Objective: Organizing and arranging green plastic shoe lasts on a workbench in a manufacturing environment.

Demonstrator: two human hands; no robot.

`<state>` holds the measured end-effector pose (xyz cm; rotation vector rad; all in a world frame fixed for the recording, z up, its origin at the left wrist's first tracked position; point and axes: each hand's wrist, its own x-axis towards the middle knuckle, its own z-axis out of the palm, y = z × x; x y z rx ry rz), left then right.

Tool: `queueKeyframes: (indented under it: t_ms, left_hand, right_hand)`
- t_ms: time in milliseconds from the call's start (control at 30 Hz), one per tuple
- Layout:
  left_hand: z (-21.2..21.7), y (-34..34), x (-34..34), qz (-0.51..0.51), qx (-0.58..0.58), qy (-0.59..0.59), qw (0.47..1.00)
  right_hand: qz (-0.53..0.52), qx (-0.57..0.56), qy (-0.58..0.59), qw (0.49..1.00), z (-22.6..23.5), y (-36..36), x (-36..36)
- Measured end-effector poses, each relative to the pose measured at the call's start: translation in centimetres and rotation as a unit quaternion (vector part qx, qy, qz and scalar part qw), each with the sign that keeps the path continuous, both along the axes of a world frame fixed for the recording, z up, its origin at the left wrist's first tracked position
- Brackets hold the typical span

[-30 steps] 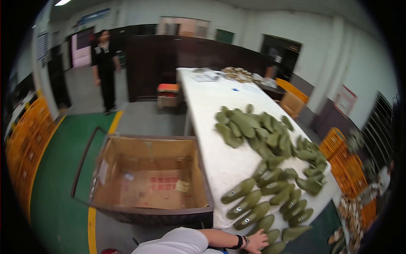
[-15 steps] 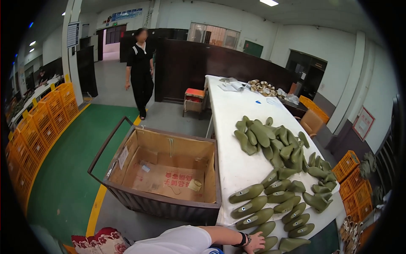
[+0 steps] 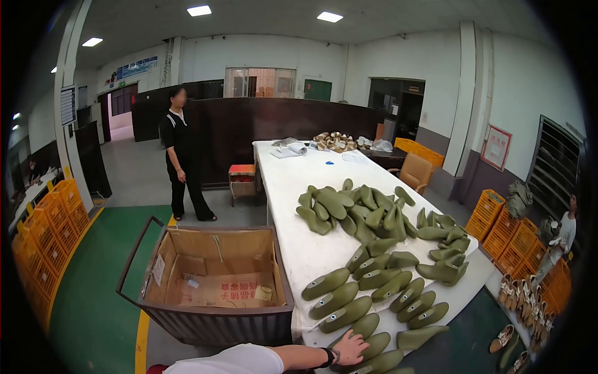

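Note:
My left hand (image 3: 350,349) reaches in from the lower edge, a dark band and a bracelet at its wrist. Its fingers are spread over green shoe lasts (image 3: 364,325) at the near end of the white table (image 3: 293,193), touching them. Beside the hand, more shoe lasts (image 3: 346,313) lie in rows, some with a small round pale mark. Farther up the table is a loose heap of shoe lasts (image 3: 336,202). One last (image 3: 420,337) lies just right of the hand. My right hand is out of view.
Left of the table stands a handled cart (image 3: 283,310) lined with cardboard. A person (image 3: 180,156) in black stands beyond it; another person (image 3: 565,234) is at the right edge. Orange crates (image 3: 486,212) and shoes (image 3: 517,293) are on the right. More crates (image 3: 40,249) line the left.
The view has tilted up and turned right, so the table and cart sit farther left. My left hand stays over the near lasts. The person in black now faces the table.

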<state>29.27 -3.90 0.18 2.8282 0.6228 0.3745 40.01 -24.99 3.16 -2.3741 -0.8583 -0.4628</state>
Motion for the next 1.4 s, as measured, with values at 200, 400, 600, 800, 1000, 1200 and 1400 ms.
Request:
queueKeyframes:
  t_ms: [200,400,600,800,1000,1200,1400]
  left_hand:
    - [-0.2,0.3,-0.4,-0.001,0.025,-0.024,0.999]
    - [0.0,0.1,-0.3,-0.006,0.022,-0.016,1.0]
    - [-0.2,-0.1,-0.7,0.01,0.03,-0.02,0.999]
    - [0.5,0.1,-0.4,0.008,0.034,-0.028,0.999]
    - [0.4,0.4,0.2,0.005,0.035,-0.04,0.999]
    - [0.4,0.2,-0.5,0.005,0.027,-0.036,0.999]
    - [0.3,0.0,-0.6,0.001,0.018,-0.028,0.999]
  right_hand:
    - [-0.005,0.025,-0.012,1.0,-1.7,0.0,0.6]
    - [-0.016,0.05,-0.043,0.998,-2.2,0.0,0.4]
    - [0.043,0.055,-0.045,0.997,-1.8,-0.2,-0.1]
    - [0.038,0.056,-0.038,0.997,-0.8,0.1,-0.3]
    - [0.043,0.072,-0.045,0.995,-1.6,0.6,0.7]
    - [0.048,0.055,-0.049,0.996,-1.0,0.5,0.2]
    - [0.066,-0.028,-0.032,0.997,-1.7,-0.1,0.4]
